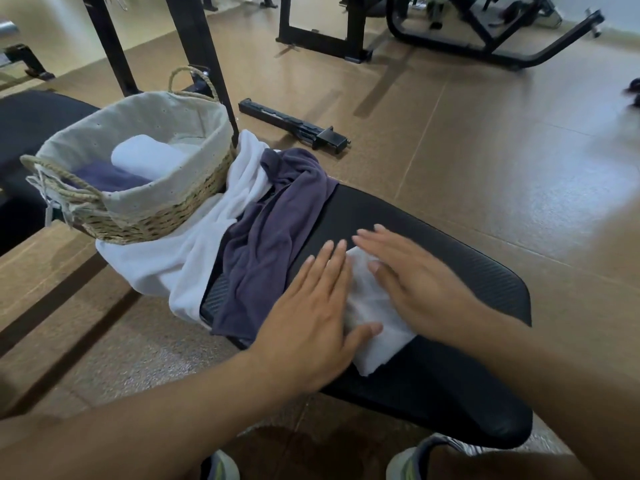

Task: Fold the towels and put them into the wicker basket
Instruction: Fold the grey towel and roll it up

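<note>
Both hands are lying flat on a small white towel (372,308) on the black bench (450,258), fingers straight, pressing and gripping nothing. The left hand (311,317) is covering its near-left part, the right hand (415,275) its far side. The cloth looks thin, limp and light, so it is likely going to slump if lifted by one corner; pinching two corners or sliding fingers under the folded edge seems safest. Beside it a purple towel (273,230) and a bigger white towel (194,251) are lying crumpled, draping off the bench. The basket (152,216), further left, is holding two folded towels.
</note>
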A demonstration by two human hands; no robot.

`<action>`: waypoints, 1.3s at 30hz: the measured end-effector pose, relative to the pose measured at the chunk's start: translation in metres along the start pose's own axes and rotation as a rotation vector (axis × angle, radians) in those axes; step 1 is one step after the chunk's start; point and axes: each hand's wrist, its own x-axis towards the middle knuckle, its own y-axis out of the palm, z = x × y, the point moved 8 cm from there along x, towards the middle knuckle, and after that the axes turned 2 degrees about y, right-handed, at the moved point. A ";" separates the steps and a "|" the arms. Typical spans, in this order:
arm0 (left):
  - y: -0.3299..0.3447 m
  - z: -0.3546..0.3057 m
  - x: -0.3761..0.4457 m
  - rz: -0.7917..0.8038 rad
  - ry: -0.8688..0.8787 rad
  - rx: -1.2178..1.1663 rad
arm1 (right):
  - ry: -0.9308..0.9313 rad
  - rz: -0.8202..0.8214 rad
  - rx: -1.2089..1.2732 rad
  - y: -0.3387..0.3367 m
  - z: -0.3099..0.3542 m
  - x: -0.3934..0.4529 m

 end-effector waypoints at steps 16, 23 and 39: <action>0.019 -0.004 -0.005 0.098 -0.122 0.047 | -0.023 0.026 -0.155 0.011 -0.017 0.029; 0.033 -0.003 0.000 0.119 -0.127 0.087 | -0.096 0.172 -0.146 0.054 -0.025 -0.001; 0.038 0.002 0.011 0.118 -0.155 0.099 | 0.481 0.061 0.220 -0.004 -0.079 0.030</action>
